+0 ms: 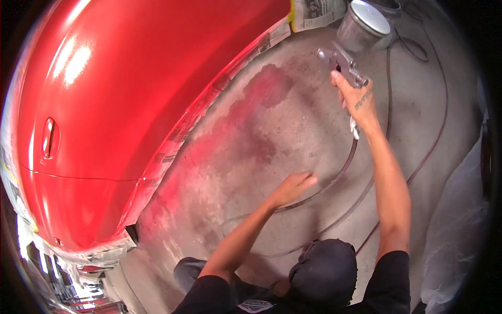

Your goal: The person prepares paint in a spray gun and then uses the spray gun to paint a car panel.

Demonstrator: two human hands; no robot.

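Note:
My right hand (354,97) grips a silver spray gun (345,68) with a large metal cup (362,29) on top and a hose (351,154) hanging below from its handle. My left hand (295,186) is raised over the stained floor with nothing visible in it, its fingers loosely extended and slightly blurred. To the left is a glossy red car body panel (120,94) with a door handle (49,137) and masking newspaper (316,13) along its edges.
Hoses loop over the grey concrete floor (251,178), which carries red overspray. Translucent plastic sheeting (455,220) lines the right side. My bent knee (324,269) shows at the bottom. Another metal container (387,10) sits behind the cup.

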